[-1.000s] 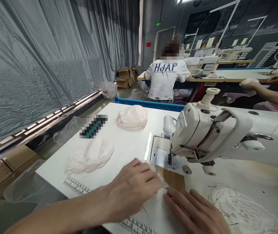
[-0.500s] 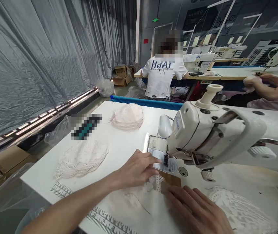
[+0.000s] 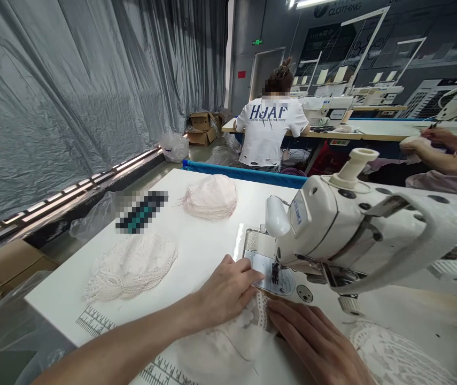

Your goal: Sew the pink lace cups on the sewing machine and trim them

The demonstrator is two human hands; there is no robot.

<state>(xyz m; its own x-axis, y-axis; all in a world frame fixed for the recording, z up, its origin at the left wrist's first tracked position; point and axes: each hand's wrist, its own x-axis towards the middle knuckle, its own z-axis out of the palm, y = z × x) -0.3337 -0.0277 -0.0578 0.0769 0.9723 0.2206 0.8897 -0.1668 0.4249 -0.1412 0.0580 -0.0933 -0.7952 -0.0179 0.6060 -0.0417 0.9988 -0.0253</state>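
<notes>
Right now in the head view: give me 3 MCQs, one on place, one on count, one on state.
1. Where does the lace piece lie?
A. under both hands, in front of the needle plate
B. on a cardboard box
C. on the floor

2. How many lace stacks lie on the table left of the sewing machine?
A. none
B. two
C. five

3. How is the right hand placed?
A. fisted
B. flat on the lace
C. raised off the table

Answers: 1 A, the left hand and right hand press it there. 2 B, a white stack and a pinkish stack. 3 B, fingers extended on the fabric.
</notes>
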